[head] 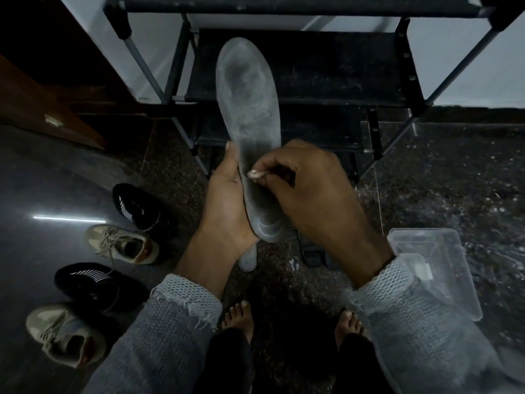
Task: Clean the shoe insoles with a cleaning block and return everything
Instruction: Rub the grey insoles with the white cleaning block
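A long grey insole (pixel 248 109) stands upright in front of me, toe end up and smudged dark near the top. My left hand (pixel 227 203) grips its heel half from the left, thumb along the edge. My right hand (pixel 309 189) pinches a small pale cleaning block (pixel 255 174) and presses it against the insole's middle. Below the hands, a second grey insole (pixel 248 258) lies on the floor, mostly hidden. Part of a dark insole (pixel 311 253) shows beside it.
A black metal shoe rack (pixel 306 81) stands just ahead. Two black sneakers (pixel 142 207) (pixel 91 282) and two beige sneakers (pixel 125 244) (pixel 64 335) line the floor at left. A clear plastic box (pixel 437 268) lies at right. My bare feet (pixel 292 322) are below.
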